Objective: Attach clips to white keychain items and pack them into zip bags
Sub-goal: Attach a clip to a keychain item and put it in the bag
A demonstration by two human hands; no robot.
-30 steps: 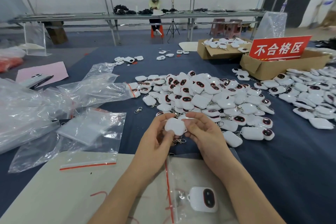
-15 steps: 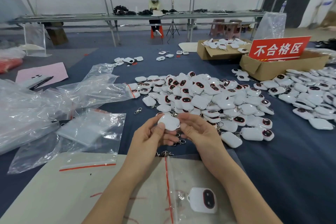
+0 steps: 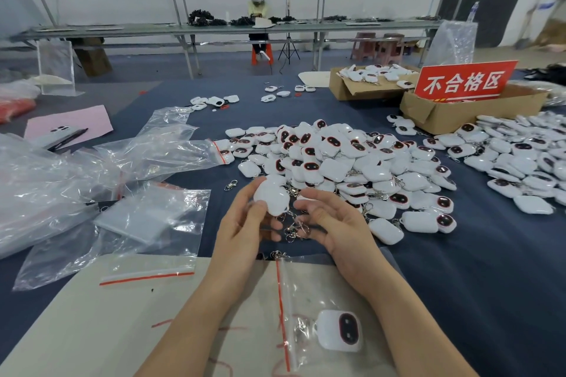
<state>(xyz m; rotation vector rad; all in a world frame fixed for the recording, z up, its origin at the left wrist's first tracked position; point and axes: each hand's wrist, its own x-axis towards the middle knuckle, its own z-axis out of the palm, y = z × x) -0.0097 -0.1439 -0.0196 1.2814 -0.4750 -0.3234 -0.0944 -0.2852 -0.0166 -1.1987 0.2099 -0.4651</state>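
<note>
the white keychain point(image 3: 271, 199) is up over the blue table point(image 3: 459, 285), clamped between thumb and fingers of the left hand point(image 3: 242, 232). metal clips point(image 3: 292, 229) are just below it. the right hand point(image 3: 337, 226) is beside them, fingers curled; i cannot tell if they pinch a clip. a zip bag point(image 3: 306, 291) lies near.

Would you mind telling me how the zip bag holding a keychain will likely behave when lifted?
The zip bag looks thin and wrinkled, so probably floppy. The keychain lies toward one end, so that end would likely sag. Glossy film may be slippery.
</note>
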